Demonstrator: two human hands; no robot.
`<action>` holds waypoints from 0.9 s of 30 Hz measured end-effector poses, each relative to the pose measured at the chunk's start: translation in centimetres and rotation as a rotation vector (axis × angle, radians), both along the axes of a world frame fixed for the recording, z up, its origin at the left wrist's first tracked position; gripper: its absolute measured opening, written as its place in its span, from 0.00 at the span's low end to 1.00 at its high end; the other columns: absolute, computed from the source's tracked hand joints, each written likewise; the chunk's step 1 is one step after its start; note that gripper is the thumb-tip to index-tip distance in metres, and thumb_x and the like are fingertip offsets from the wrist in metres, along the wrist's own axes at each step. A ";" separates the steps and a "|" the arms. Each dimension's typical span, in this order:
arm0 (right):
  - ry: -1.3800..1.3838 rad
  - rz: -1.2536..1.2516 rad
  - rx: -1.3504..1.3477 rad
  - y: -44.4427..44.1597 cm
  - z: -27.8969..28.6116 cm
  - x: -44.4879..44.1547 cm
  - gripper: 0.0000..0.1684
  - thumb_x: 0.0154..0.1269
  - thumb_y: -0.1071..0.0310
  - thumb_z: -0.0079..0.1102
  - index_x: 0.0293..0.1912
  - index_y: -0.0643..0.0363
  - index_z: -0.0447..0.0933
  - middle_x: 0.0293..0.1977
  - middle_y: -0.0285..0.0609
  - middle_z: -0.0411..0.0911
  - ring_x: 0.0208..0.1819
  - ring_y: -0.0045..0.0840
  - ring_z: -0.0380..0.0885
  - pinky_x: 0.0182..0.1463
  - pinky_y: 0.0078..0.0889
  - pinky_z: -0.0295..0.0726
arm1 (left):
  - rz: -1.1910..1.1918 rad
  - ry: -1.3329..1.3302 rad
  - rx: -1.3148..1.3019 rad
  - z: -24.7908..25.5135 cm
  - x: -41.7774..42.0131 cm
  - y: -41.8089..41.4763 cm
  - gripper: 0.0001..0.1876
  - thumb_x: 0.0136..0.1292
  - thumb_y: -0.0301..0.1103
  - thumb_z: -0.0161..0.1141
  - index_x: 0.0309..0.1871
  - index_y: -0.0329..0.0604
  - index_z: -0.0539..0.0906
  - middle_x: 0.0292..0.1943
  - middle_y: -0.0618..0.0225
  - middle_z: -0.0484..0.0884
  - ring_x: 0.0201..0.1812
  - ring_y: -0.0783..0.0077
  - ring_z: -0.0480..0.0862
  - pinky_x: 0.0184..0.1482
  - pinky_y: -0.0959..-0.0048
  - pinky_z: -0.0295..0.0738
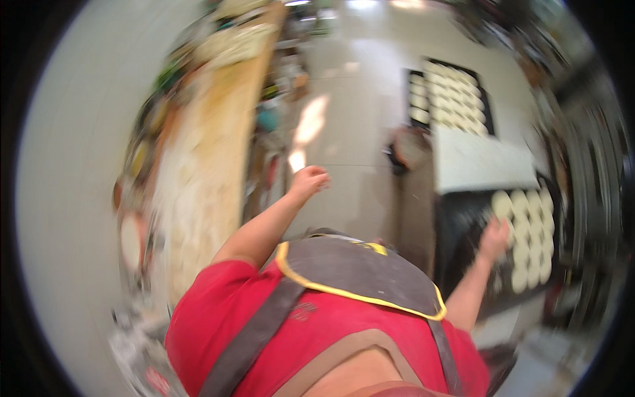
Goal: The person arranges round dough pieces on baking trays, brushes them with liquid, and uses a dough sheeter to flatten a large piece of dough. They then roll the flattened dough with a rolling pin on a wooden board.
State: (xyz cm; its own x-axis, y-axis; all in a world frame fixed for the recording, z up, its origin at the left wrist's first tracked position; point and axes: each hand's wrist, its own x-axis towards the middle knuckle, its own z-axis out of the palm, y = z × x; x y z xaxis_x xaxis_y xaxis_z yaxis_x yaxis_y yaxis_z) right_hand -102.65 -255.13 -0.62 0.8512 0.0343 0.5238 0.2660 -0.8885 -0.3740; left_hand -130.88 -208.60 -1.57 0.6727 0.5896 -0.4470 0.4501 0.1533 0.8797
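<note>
On the right, my right hand (495, 238) is over a black baking tray (461, 233), at the left edge of its rows of pale, round, flat dough pieces (533, 233). Motion blur and the hand itself hide whether a dough piece is between its fingers. My left hand (310, 181) hangs above the tiled floor, fingers curled, between the wooden worktable and the stand with the tray. I see nothing held in it, though its palm is hidden.
A floury wooden worktable (203, 164) runs along the left, with pale dough (238, 44) at its far end. Beyond a white board (481, 159) lie another dough-filled tray (454, 99) and a narrower one (418, 99). A round container (412, 147) stands beside the board.
</note>
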 end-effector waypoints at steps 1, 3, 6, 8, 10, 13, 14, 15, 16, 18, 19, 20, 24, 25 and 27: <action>-0.004 0.123 0.166 2.4 1.1 -0.4 0.21 0.70 0.56 0.57 0.49 0.65 0.80 0.37 0.47 0.84 0.33 0.40 0.80 0.38 0.40 0.78 | 0.095 0.003 0.079 -0.1 -2.0 1.9 0.12 0.59 0.33 0.60 0.43 0.36 0.82 0.34 0.65 0.87 0.32 0.75 0.85 0.34 0.76 0.77; 0.363 0.124 0.421 12.2 8.5 -5.9 0.14 0.71 0.64 0.56 0.48 0.63 0.81 0.30 0.40 0.83 0.25 0.24 0.76 0.29 0.26 0.76 | 0.202 0.135 0.433 -0.6 -7.7 6.5 0.13 0.57 0.35 0.60 0.42 0.40 0.84 0.31 0.56 0.87 0.32 0.65 0.86 0.37 0.69 0.79; 0.459 0.509 0.512 21.9 7.5 -12.2 0.10 0.68 0.75 0.56 0.46 0.61 0.83 0.32 0.37 0.83 0.27 0.15 0.76 0.29 0.20 0.76 | 0.574 0.302 0.843 -1.8 -14.3 13.4 0.13 0.59 0.33 0.56 0.45 0.43 0.84 0.36 0.51 0.86 0.40 0.52 0.85 0.42 0.61 0.78; 0.288 1.128 0.094 28.8 9.1 -17.1 0.19 0.56 0.80 0.62 0.49 0.58 0.81 0.52 0.48 0.80 0.63 0.37 0.73 0.65 0.40 0.71 | 0.725 0.529 0.971 -1.0 -18.8 18.0 0.14 0.60 0.32 0.54 0.49 0.42 0.82 0.42 0.52 0.85 0.47 0.49 0.82 0.48 0.58 0.76; 0.444 1.303 -0.148 33.1 8.4 -22.2 0.32 0.49 0.76 0.69 0.57 0.56 0.76 0.71 0.49 0.59 0.76 0.46 0.48 0.75 0.55 0.44 | 0.945 0.808 1.094 -1.3 -24.5 22.5 0.16 0.61 0.32 0.53 0.52 0.40 0.78 0.47 0.56 0.83 0.53 0.52 0.79 0.56 0.53 0.69; 0.432 1.439 -0.088 37.0 7.8 -26.1 0.25 0.52 0.73 0.68 0.52 0.60 0.77 0.63 0.48 0.71 0.70 0.44 0.61 0.72 0.55 0.55 | 1.060 0.987 0.924 -2.6 -30.4 27.5 0.18 0.60 0.33 0.55 0.52 0.37 0.75 0.50 0.60 0.81 0.57 0.58 0.76 0.60 0.49 0.62; 0.444 1.449 -0.083 37.8 7.4 -26.7 0.23 0.53 0.73 0.68 0.51 0.60 0.77 0.61 0.48 0.73 0.68 0.43 0.64 0.71 0.53 0.57 | 1.021 1.004 0.814 -2.6 -31.5 28.3 0.18 0.59 0.34 0.56 0.53 0.37 0.75 0.51 0.61 0.80 0.58 0.60 0.76 0.60 0.48 0.61; 0.454 1.454 -0.070 38.9 6.9 -27.6 0.22 0.53 0.73 0.68 0.50 0.61 0.78 0.58 0.47 0.75 0.66 0.42 0.66 0.70 0.52 0.60 | 0.980 1.038 0.801 -2.1 -32.3 29.4 0.17 0.59 0.34 0.57 0.51 0.39 0.76 0.51 0.62 0.80 0.57 0.60 0.76 0.59 0.49 0.62; 0.459 1.459 -0.056 39.8 6.4 -28.2 0.21 0.54 0.73 0.67 0.49 0.61 0.78 0.56 0.46 0.77 0.64 0.42 0.69 0.69 0.50 0.62 | 0.943 1.067 0.790 -1.1 -32.6 30.3 0.16 0.58 0.35 0.57 0.49 0.40 0.77 0.51 0.62 0.81 0.57 0.60 0.76 0.58 0.50 0.62; 0.491 1.451 -0.056 41.4 5.7 -29.0 0.20 0.54 0.73 0.67 0.49 0.62 0.78 0.53 0.46 0.79 0.62 0.41 0.72 0.67 0.45 0.65 | 0.895 1.032 0.784 0.3 -33.4 31.4 0.14 0.57 0.36 0.59 0.45 0.43 0.80 0.49 0.62 0.82 0.54 0.60 0.77 0.56 0.53 0.64; 0.509 1.445 -0.057 42.1 5.6 -29.4 0.20 0.54 0.73 0.68 0.49 0.62 0.78 0.52 0.46 0.80 0.60 0.41 0.73 0.66 0.43 0.67 | 0.881 0.966 0.791 0.7 -33.8 31.6 0.12 0.56 0.36 0.60 0.43 0.44 0.80 0.47 0.61 0.82 0.53 0.60 0.78 0.55 0.54 0.65; 0.535 1.452 -0.048 42.8 5.7 -30.0 0.21 0.54 0.72 0.68 0.49 0.62 0.78 0.52 0.46 0.80 0.60 0.41 0.73 0.65 0.42 0.68 | 0.868 0.902 0.797 1.2 -34.2 31.6 0.11 0.55 0.37 0.60 0.40 0.45 0.81 0.46 0.61 0.83 0.51 0.60 0.80 0.54 0.56 0.66; 0.654 1.352 0.165 46.9 7.7 -34.0 0.21 0.53 0.71 0.68 0.49 0.63 0.79 0.49 0.47 0.81 0.59 0.43 0.75 0.63 0.40 0.70 | 0.542 0.339 0.732 6.1 -28.5 26.3 0.13 0.52 0.34 0.66 0.42 0.44 0.83 0.35 0.56 0.85 0.41 0.56 0.84 0.52 0.56 0.71; 0.799 1.312 0.238 47.6 7.8 -34.4 0.20 0.54 0.71 0.68 0.48 0.62 0.79 0.49 0.48 0.81 0.58 0.43 0.75 0.64 0.40 0.69 | 0.420 0.170 0.532 7.4 -26.6 23.6 0.16 0.52 0.34 0.67 0.45 0.43 0.83 0.40 0.55 0.85 0.46 0.57 0.84 0.55 0.59 0.71; 1.180 1.199 0.390 48.7 6.9 -34.4 0.17 0.54 0.71 0.67 0.46 0.61 0.81 0.48 0.48 0.81 0.58 0.46 0.75 0.65 0.40 0.68 | 0.188 -0.097 0.329 7.9 -24.3 21.9 0.21 0.53 0.36 0.68 0.50 0.41 0.82 0.46 0.53 0.84 0.52 0.58 0.82 0.58 0.62 0.71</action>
